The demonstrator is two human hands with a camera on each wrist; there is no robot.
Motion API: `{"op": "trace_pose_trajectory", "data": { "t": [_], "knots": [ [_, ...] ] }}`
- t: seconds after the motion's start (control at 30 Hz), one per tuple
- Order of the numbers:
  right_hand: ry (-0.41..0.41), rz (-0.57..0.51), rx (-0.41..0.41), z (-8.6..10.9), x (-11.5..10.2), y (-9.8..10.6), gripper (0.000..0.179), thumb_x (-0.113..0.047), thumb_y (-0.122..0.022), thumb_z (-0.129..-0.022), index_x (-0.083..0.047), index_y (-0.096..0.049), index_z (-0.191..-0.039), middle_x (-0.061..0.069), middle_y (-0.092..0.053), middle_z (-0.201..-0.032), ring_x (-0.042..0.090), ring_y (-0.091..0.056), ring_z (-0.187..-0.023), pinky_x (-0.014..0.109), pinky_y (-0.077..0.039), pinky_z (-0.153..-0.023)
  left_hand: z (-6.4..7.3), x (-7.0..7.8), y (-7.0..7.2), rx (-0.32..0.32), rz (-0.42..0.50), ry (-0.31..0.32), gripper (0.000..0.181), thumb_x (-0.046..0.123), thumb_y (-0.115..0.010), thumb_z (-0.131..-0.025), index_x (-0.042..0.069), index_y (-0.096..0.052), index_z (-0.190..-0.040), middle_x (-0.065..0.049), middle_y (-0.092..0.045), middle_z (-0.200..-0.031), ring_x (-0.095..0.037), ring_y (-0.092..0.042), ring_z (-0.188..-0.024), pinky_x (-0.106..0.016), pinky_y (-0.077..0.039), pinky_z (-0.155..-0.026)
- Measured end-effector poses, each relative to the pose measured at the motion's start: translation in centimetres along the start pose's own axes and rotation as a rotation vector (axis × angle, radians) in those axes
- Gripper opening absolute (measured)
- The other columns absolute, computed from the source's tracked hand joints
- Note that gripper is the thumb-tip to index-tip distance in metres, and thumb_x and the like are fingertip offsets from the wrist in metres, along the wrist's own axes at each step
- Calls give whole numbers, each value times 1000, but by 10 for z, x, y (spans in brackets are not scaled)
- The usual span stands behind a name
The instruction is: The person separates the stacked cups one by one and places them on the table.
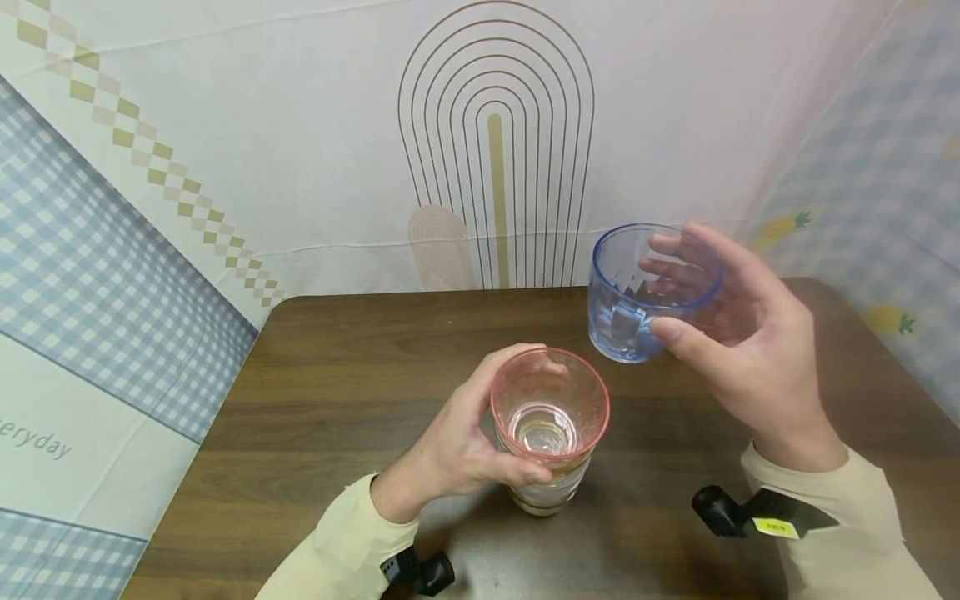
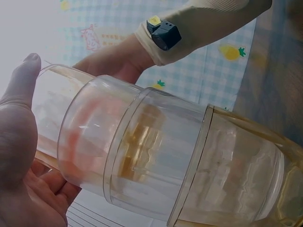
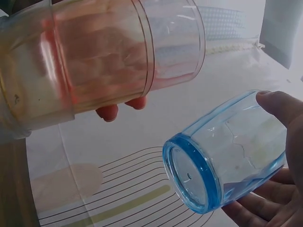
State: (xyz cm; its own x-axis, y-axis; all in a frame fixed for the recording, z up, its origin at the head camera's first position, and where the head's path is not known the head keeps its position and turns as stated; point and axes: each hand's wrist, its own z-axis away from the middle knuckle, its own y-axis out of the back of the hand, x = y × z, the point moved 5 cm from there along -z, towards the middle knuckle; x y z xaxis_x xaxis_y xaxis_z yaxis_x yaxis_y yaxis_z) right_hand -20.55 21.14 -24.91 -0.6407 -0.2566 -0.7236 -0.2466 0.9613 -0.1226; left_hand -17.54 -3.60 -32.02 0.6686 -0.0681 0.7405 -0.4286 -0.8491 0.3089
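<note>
A stack of see-through cups (image 1: 551, 490) stands upright on the table, with a pink-rimmed cup on top and clear and amber ones below. My left hand (image 1: 457, 446) grips the upper part of this stack, thumb on the near side. Up and to the right, my right hand (image 1: 765, 358) holds a blue see-through cup (image 1: 618, 329) by its side, above the table and apart from the stack. In the right wrist view the blue cup (image 3: 236, 156) shows its thick base. Fingertips (image 3: 108, 113) of the left hand show under the stack there.
The brown wooden table (image 1: 337, 375) reaches back to a white cloth (image 1: 300, 167) printed with arches. Checked cloth (image 1: 112, 250) hangs at the left, and more (image 1: 885, 167) at the right. Each wrist carries a small black camera, such as the right one (image 1: 720, 510).
</note>
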Motion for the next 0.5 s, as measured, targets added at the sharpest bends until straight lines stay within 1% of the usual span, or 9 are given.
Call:
{"op": "trace_pose_trajectory", "data": {
  "t": [0.23,0.5],
  "knots": [
    [-62,25,35,2,9,6,80,35,-66,-79,8,-52,-153,23,-66,-145,27,-70,-130,26,-62,-100,-1,0,0,2,8,-13,109,-7,-96,-63,-3,-38,-155,-26,-65,-140,-35,-65,-132,-41,-54,-117],
    [-139,95,70,2,16,9,82,34,-66,-80,1,-54,-154,17,-66,-148,22,-69,-131,23,-58,-107,-1,0,0,-1,18,-20,109,-6,-97,-63,-3,-38,-155,-27,-65,-140,-36,-65,-132,-42,-55,-116]
  ]
}}
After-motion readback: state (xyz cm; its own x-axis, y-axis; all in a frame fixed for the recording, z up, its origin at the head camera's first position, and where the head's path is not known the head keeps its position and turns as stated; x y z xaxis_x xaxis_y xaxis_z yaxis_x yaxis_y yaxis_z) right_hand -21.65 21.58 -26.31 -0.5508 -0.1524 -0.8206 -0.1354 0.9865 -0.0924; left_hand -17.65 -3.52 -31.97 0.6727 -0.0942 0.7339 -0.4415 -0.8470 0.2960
